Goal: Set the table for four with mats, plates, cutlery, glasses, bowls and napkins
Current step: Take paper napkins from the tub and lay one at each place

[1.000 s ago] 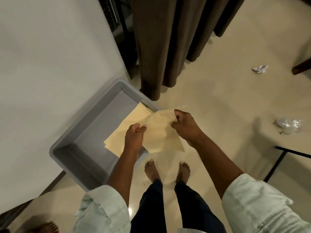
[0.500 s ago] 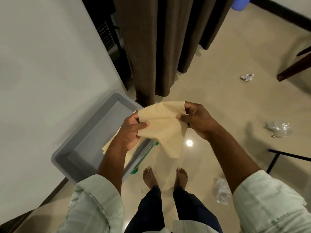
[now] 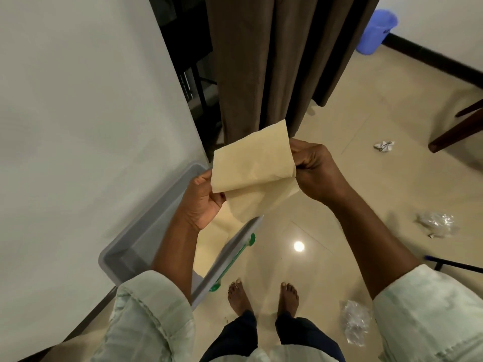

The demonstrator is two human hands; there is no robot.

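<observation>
A beige napkin (image 3: 251,163) is held up in front of me by both hands, one half folded over the other. My left hand (image 3: 202,202) pinches its left edge and my right hand (image 3: 313,169) pinches its right edge. Below them a grey plastic bin (image 3: 146,231) stands on the floor against the wall, with more beige napkins (image 3: 209,246) lying inside it. A green strip (image 3: 235,259) runs along the bin's near rim.
A white wall (image 3: 86,126) fills the left. A brown curtain (image 3: 274,61) hangs ahead. A blue bucket (image 3: 376,31) stands far right. Crumpled paper (image 3: 383,146) and plastic wrappers (image 3: 437,224) litter the tiled floor. A dark chair leg (image 3: 457,131) is at right.
Both hands have lifted the napkin out of the bin and higher, and the napkin has gone from hanging loose to folded over. The view has tilted up.
</observation>
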